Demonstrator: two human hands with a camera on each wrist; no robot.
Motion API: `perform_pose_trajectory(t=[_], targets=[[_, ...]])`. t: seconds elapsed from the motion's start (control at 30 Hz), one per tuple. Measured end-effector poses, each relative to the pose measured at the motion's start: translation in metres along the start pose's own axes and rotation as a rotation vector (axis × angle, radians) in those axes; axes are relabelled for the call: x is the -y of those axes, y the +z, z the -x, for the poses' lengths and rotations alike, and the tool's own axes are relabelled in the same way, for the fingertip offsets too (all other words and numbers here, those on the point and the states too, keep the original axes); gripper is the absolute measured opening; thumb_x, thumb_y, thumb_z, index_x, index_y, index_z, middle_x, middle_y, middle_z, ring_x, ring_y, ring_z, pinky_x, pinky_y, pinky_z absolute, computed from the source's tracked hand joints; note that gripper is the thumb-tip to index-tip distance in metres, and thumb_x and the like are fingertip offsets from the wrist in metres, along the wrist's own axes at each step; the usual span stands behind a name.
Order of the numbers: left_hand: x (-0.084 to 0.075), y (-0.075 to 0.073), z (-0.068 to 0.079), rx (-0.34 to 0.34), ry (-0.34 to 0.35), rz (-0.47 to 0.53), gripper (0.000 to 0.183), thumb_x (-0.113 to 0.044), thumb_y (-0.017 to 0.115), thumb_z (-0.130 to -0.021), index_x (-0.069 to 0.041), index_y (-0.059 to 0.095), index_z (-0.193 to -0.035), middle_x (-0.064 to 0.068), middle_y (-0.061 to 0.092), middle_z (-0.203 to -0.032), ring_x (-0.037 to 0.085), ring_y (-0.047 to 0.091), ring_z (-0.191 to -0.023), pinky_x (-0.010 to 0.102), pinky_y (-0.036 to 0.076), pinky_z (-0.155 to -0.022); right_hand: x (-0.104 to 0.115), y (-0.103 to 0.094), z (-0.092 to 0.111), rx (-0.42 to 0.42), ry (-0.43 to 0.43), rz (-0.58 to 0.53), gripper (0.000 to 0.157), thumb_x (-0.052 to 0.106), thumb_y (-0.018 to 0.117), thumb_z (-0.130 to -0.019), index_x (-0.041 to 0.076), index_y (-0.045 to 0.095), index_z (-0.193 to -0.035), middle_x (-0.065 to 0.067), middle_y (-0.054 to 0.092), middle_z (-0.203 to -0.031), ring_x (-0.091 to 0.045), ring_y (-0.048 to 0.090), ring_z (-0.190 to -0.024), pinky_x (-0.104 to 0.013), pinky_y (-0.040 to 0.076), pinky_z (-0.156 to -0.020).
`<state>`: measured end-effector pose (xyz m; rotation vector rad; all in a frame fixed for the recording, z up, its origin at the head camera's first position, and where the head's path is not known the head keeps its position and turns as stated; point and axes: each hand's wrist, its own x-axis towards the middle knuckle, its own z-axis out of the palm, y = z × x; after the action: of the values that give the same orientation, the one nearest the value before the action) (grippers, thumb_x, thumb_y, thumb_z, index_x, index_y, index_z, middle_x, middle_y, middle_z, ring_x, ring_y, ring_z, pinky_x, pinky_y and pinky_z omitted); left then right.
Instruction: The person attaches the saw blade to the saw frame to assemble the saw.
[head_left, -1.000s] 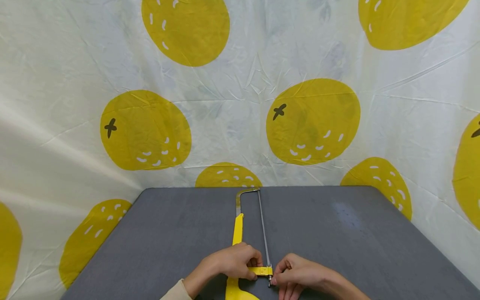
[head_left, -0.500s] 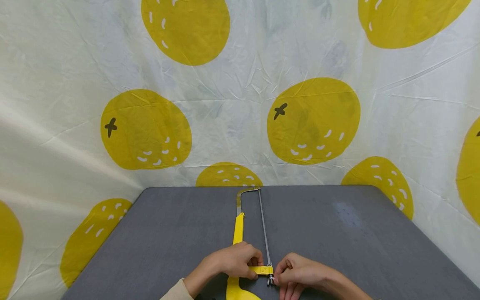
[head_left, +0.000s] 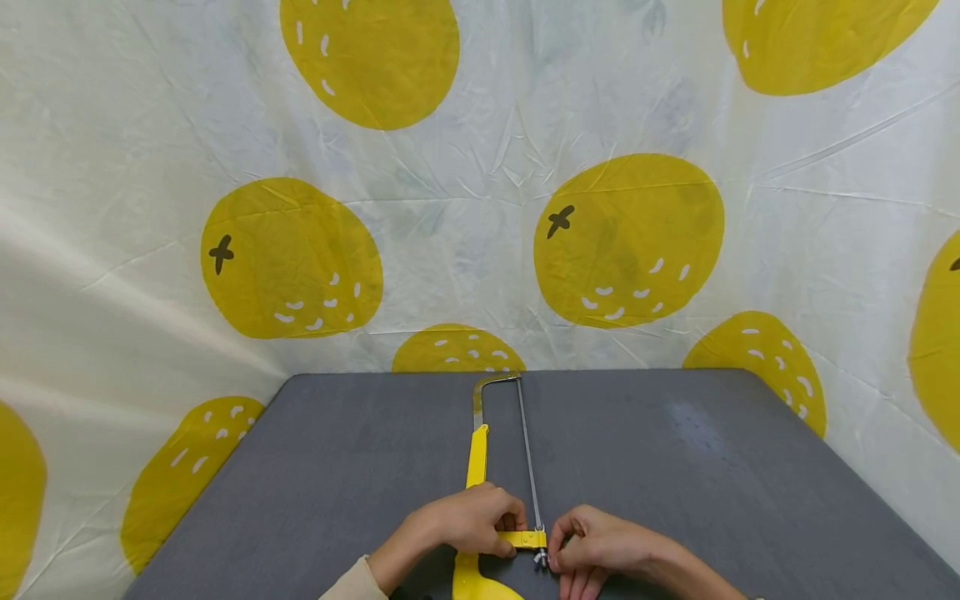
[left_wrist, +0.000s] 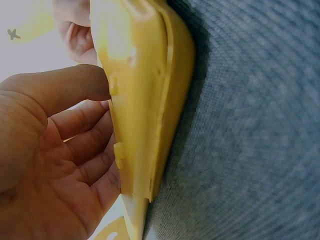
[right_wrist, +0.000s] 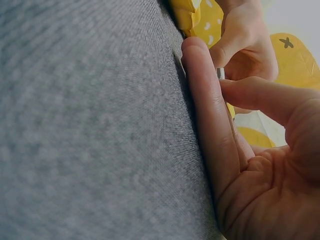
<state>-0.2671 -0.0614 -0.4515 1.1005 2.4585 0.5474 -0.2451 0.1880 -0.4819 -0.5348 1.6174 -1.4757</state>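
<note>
Hacksaw: yellow-framed hacksaw lying on its side on the dark grey tabletop, its far end close to the back edge, its near end cut off by the lower border of the head view.
Metal bow: the silvery bow forms the hacksaw's far end and curves over to the right.
Blade: thin and straight, the blade runs down the hacksaw's right side, from the bow's tip to the yellow crosspiece at the near end.
Wing nut: the small metal wing nut sits at the blade's near end, just on the person's side of the crosspiece.
Left hand: at the hacksaw's near part, the left hand reaches over the frame and pinches the crosspiece between thumb and bent fingers; its wrist view shows the thumb against the yellow edge.
Right hand: just right of the hacksaw's near end, the right hand has its thumb and forefinger drawn narrow at the wing nut; whether they grip it, I cannot tell.
Sleeve: a cream sleeve, left of the hacksaw's handle, covers the left forearm.
Cloth: beyond the hacksaw hangs a creased white cloth printed with big yellow fruits.
Pale patch: a faint lighter patch marks the tabletop, well to the hacksaw's right.
</note>
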Motion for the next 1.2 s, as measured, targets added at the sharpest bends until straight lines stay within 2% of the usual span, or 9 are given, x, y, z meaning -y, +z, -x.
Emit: perform_pose_trajectory(t=[0.7,1.2], targets=[[-0.0010,0.0029,0.0004,-0.017,0.005,-0.006,0.011,-0.011,0.079,-0.088,-0.018,0.073,-0.094,-0.016,0.061,-0.077,-0.004,0.054,-0.066,0.015,0.049,-0.065,-0.0033,0.0001,0.0001,-0.004,-0.018,0.022,0.016,0.007,0.060,-0.093,-0.001,0.071,-0.100,0.002,0.074,-0.071,0.000,0.069,-0.058,-0.018,0.055,-0.053],[-0.0003,0.0053,-0.0011,-0.019,0.003,-0.009,0.012,-0.010,0.078,-0.088,-0.018,0.072,-0.095,-0.018,0.061,-0.078,-0.005,0.055,-0.067,0.014,0.050,-0.066,-0.0045,0.0010,0.0009,-0.008,-0.026,0.041,0.020,0.016,0.065,-0.098,-0.001,0.074,-0.101,0.004,0.074,-0.069,0.001,0.068,-0.056,-0.018,0.054,-0.051]])
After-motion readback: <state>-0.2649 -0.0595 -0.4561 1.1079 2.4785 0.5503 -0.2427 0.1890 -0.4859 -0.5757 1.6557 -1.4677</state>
